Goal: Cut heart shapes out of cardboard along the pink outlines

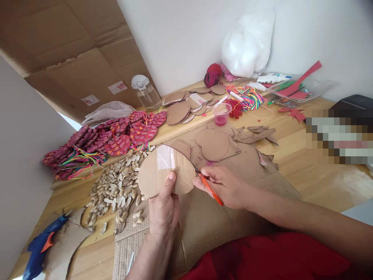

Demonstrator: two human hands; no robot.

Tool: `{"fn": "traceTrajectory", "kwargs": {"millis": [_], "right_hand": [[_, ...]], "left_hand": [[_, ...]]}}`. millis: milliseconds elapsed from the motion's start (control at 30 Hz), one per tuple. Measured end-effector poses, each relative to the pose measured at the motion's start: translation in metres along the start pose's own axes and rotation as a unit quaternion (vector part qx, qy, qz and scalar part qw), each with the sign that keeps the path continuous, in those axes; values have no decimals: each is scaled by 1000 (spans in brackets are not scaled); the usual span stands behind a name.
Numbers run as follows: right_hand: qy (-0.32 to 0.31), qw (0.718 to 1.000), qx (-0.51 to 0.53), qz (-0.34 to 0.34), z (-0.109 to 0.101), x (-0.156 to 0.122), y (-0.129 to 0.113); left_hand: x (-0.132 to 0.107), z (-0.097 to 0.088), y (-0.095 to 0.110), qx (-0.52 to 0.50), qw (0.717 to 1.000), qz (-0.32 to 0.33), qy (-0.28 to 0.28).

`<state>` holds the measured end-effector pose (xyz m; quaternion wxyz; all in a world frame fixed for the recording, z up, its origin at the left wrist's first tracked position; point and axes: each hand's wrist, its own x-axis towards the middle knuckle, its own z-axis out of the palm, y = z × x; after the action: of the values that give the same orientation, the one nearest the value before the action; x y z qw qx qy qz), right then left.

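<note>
My left hand point(166, 206) grips a rounded cardboard cutout point(182, 175) from below, its thumb pressed on the face. A strip of clear tape point(166, 157) crosses the cutout's upper part. In my right hand point(225, 186) are scissors point(212, 190) with orange handles, their blades at the cutout's right edge. How far the blades are apart is too small to tell. Just beyond lies another cardboard piece point(214, 144) with a curved outline, and part of a rounded piece point(181, 147) shows behind the held cutout.
Peanut shells point(116, 182) spread on the left, near a blue glue gun point(43, 245). Pink decorated pieces point(125, 134) are heaped behind them. Cardboard rounds point(177, 112), a small plastic cup point(221, 114) and colored cords point(247, 97) stand further back. Cardboard scraps point(256, 134) lie to the right.
</note>
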<state>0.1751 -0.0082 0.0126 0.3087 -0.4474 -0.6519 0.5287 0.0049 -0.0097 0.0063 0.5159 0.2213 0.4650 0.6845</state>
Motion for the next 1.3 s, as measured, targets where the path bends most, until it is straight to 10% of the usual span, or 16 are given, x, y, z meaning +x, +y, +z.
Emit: {"fn": "traceTrajectory", "kwargs": {"millis": [1300], "right_hand": [[18, 998, -60, -18, -7, 1, 7]], "left_hand": [[-1, -3, -5, 4, 1000, -2, -17]]}}
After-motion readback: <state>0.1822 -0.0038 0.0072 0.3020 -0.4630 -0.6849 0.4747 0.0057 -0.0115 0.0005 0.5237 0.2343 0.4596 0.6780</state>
